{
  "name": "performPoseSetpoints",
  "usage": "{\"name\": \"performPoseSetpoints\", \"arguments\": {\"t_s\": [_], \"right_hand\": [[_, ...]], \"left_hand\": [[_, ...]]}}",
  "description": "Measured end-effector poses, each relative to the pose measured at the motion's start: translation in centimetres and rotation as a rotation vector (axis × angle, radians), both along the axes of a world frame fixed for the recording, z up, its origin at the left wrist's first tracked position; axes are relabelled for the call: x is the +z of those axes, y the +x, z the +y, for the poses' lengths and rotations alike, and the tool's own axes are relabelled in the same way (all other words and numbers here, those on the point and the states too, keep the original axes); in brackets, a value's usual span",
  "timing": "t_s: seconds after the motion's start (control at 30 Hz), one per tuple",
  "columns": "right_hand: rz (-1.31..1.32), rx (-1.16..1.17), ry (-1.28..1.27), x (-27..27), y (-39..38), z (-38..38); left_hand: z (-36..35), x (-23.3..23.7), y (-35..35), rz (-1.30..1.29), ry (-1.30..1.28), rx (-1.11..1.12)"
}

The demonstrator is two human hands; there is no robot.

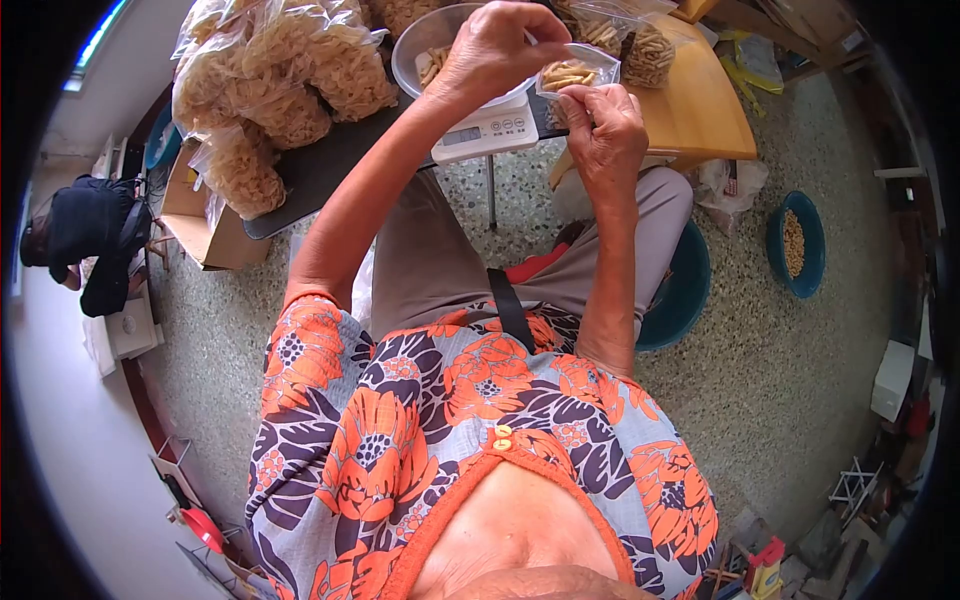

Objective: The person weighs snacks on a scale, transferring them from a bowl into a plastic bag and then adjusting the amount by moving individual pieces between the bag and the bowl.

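Note:
My right hand [605, 130] pinches the lower edge of a small clear plastic bag [606, 68], which holds several tan, stick-shaped pieces [568, 76]. My left hand [500, 50] is closed at the bag's upper left edge, its fingertips pressed together; what they hold, if anything, I cannot make out. Under my left wrist, a clear plastic bowl [404, 62] with more of the sticks sits on a white digital scale [485, 137]. The scale's display is too small to read.
Large clear bags of tan, flaky pieces [290, 75] are heaped at the left of the dark table [300, 207]. Filled bags [648, 55] lie by a wooden stool [715, 115]. Teal basins [797, 245] stand on the floor at right. A person in dark clothes [95, 235] bends at far left.

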State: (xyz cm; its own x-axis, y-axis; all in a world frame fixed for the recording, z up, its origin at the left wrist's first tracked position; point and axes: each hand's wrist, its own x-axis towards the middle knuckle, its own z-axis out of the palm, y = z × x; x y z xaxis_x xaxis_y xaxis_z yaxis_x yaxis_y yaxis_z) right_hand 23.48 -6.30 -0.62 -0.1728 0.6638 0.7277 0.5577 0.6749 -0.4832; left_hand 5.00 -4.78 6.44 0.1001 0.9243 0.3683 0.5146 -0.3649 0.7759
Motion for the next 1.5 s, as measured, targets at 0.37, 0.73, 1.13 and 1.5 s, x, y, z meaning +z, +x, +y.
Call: {"name": "performPoseSetpoints", "arguments": {"t_s": [0.37,0.73,1.13,1.5], "right_hand": [[-0.011,-0.015,0.027,-0.2,0.0,0.1],[-0.02,-0.016,0.006,0.0,0.1,0.1],[-0.037,-0.001,0.005,0.2,-0.1,0.1],[-0.042,-0.026,0.004,0.2,0.0,0.1]], "left_hand": [[1.6,0.4,-7.6,0.492,0.121,0.218],[5.1,-6.0,-6.9,0.824,0.137,0.122],[6.9,-7.3,-7.1,0.972,0.137,0.134],[4.7,-4.6,-7.2,0.468,-0.012,0.049]]}}
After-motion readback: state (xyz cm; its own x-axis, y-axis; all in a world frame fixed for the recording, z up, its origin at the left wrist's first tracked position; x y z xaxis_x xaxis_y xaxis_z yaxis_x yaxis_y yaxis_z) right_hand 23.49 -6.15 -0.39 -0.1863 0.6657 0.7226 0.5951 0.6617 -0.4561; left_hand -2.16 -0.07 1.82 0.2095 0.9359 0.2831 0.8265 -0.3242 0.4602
